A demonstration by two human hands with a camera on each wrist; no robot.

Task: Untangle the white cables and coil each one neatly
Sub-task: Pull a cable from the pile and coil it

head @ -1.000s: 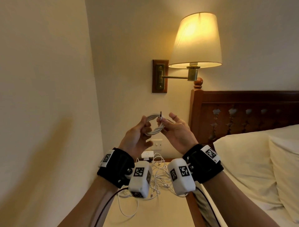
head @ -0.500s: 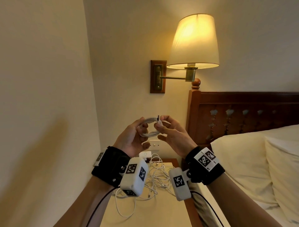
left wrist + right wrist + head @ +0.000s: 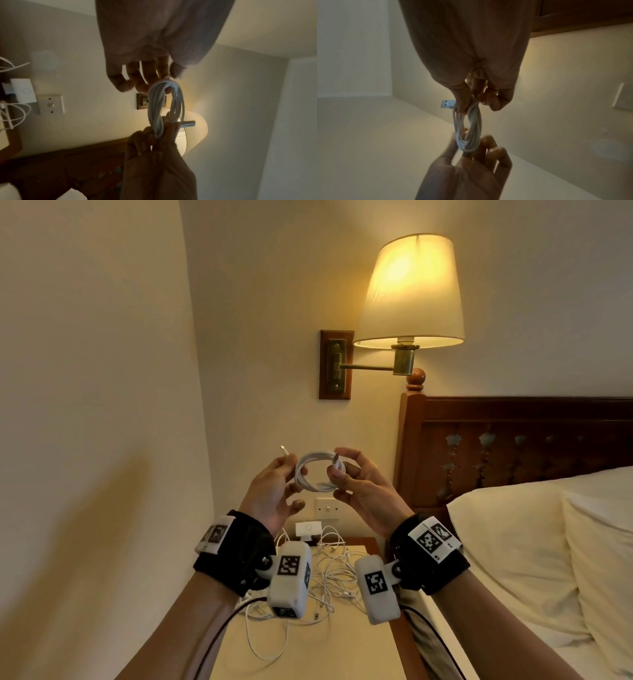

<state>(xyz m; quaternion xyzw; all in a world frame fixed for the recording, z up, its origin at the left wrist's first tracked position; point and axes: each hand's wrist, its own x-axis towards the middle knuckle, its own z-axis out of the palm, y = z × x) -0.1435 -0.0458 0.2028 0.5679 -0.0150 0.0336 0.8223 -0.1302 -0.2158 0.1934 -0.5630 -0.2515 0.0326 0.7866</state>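
Head cam: both hands are up in the air above the tabletop [image 3: 346, 655], left hand [image 3: 274, 491] and right hand [image 3: 359, 487] each pinching a side of the coiled white cable [image 3: 317, 472], with a tangled cable pile [image 3: 329, 573] below the wrists. Left wrist cam: a USB plug [image 3: 187, 123] pokes out past the right hand's fingers [image 3: 145, 139]. Right wrist cam: the coil looks twisted between the two hands.

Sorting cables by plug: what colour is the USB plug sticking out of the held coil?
Pale blue-white shell with a metal tip on the USB plug, clearest in the right wrist view.
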